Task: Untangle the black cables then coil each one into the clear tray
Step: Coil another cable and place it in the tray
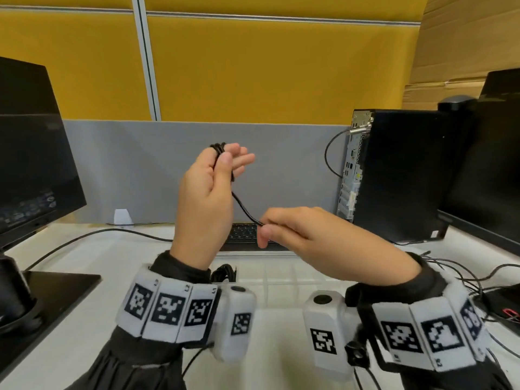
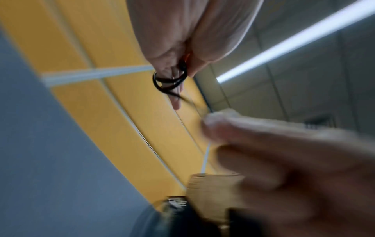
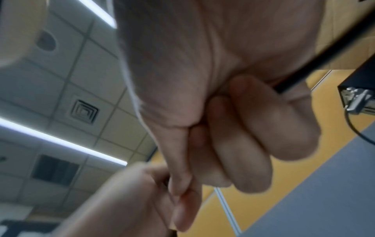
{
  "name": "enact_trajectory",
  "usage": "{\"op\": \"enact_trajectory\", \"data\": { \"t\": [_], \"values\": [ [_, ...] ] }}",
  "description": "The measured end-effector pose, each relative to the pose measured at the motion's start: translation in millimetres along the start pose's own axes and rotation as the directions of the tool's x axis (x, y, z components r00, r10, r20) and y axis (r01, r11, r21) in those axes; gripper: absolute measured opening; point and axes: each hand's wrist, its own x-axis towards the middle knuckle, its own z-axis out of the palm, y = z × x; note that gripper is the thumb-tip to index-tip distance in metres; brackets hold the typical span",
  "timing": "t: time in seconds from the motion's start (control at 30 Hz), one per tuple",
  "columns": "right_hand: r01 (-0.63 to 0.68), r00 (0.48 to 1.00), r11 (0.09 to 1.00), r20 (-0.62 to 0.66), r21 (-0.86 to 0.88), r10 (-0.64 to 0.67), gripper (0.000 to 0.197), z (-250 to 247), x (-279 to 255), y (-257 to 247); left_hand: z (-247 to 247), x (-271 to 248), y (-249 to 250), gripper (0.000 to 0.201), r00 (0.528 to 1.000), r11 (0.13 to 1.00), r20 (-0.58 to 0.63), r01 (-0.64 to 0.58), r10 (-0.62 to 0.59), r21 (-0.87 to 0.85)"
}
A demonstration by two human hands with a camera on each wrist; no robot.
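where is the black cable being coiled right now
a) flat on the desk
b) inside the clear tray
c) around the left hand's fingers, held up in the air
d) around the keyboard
c: loops of the black cable wrap the raised left hand, while the right hand pinches the strand running down from it, above the clear tray.

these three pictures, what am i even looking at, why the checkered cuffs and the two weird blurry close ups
No machine here: a person works with bare hands at a white desk. The patterned cuffs are wristbands with printed markers, each carrying a small camera.

The wide picture comes from a head-worn camera. The two blurry ones look up from each wrist along the fingers, so you see ceiling lights.

The left hand is raised, gripping a black cable looped round its fingers. The right hand pinches the free stretch, apparently winding it.

Below them sits a clear tray with a coiled cable already inside, and a keyboard behind.
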Motion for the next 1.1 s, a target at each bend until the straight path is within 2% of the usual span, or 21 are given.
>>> {"op": "enact_trajectory", "data": {
  "t": [0.07,0.13,0.17,0.23,0.3,0.33,0.37,0.43,0.47,0.57,0.6,0.67,0.7,0.77,0.83,0.87,0.93,0.97,1.0,1.03,1.1],
  "values": [
    [0.020,0.997,0.998,-0.076,-0.054,-0.025,0.027,-8,-6,-3,-5,-1,-5,0.028,0.995,0.961,0.097,-0.033,0.007,0.274],
    [-0.016,0.961,0.989,-0.274,-0.149,-0.026,0.031,-15,-10,0,-6,-3,-1,0.037,0.964,0.934,0.241,0.017,-0.109,0.356],
    [-0.024,0.919,0.984,-0.390,-0.175,-0.047,0.030,-17,-10,2,-6,-4,5,0.042,0.927,0.949,0.331,0.067,-0.174,0.309],
    [0.040,0.793,0.987,-0.597,-0.153,-0.125,0.025,-18,-8,8,-5,-7,21,0.046,0.808,0.965,0.528,0.213,-0.262,0.153],
    [0.065,0.686,0.988,-0.713,-0.140,-0.146,0.022,-16,-4,11,-4,-9,31,0.035,0.723,0.957,0.646,0.288,-0.244,0.039],
    [0.024,0.684,0.989,-0.719,-0.146,-0.123,0.024,-13,-3,12,-4,-10,33,0.028,0.722,0.954,0.659,0.299,-0.210,-0.023],
    [-0.053,0.726,0.987,-0.684,-0.151,-0.065,0.026,-10,-2,11,-5,-10,34,0.025,0.744,0.948,0.646,0.303,-0.170,-0.100],
    [-0.232,0.853,0.946,-0.515,-0.225,0.087,0.027,-3,-1,12,-4,-9,34,0.025,0.821,0.904,0.560,0.316,-0.108,-0.289],
    [-0.251,0.904,0.936,-0.405,-0.246,0.136,0.025,0,-1,11,-2,-8,33,0.026,0.863,0.865,0.496,0.320,-0.098,-0.386],
    [-0.156,0.986,0.974,-0.079,-0.166,0.145,0.029,8,2,2,1,-3,29,0.025,0.951,0.763,0.262,0.291,-0.164,-0.577],
    [-0.121,0.992,0.983,0.017,-0.141,0.125,0.031,9,3,-1,1,-2,25,0.025,0.961,0.766,0.204,0.271,-0.184,-0.584],
    [-0.065,0.987,0.993,0.139,-0.099,0.078,0.032,8,2,-6,1,1,15,0.028,0.972,0.843,0.141,0.234,-0.188,-0.485],
    [-0.047,0.989,0.995,0.134,-0.086,0.058,0.031,6,0,-7,1,1,10,0.030,0.977,0.900,0.121,0.211,-0.178,-0.383],
    [-0.019,0.999,0.996,-0.027,-0.092,0.017,0.029,-1,-2,-6,0,-2,1,0.034,0.984,0.982,0.104,0.156,-0.145,-0.103],
    [-0.033,0.963,0.987,-0.269,-0.155,-0.010,0.027,-9,-5,1,0,-6,-2,0.043,0.958,0.977,0.221,0.150,-0.181,0.151],
    [-0.045,0.929,0.981,-0.368,-0.189,-0.028,0.026,-12,-6,4,1,-7,0,0.050,0.914,0.963,0.330,0.170,-0.234,0.210],
    [-0.034,0.842,0.976,-0.533,-0.214,-0.087,0.023,-14,-6,9,1,-10,8,0.051,0.783,0.949,0.536,0.266,-0.316,0.171],
    [-0.014,0.789,0.979,-0.603,-0.204,-0.114,0.022,-14,-6,13,0,-10,13,0.045,0.741,0.944,0.595,0.311,-0.312,0.108],
    [-0.010,0.746,0.982,-0.655,-0.191,-0.120,0.022,-14,-5,16,-1,-9,17,0.037,0.728,0.939,0.622,0.341,-0.288,0.035],
    [-0.034,0.730,0.983,-0.676,-0.182,-0.100,0.022,-12,-3,18,-3,-9,20,0.033,0.734,0.933,0.629,0.358,-0.254,-0.042],
    [-0.151,0.800,0.973,-0.599,-0.174,0.017,0.023,-7,0,21,-4,-7,23,0.032,0.780,0.901,0.597,0.379,-0.189,-0.211]
  ]
}}
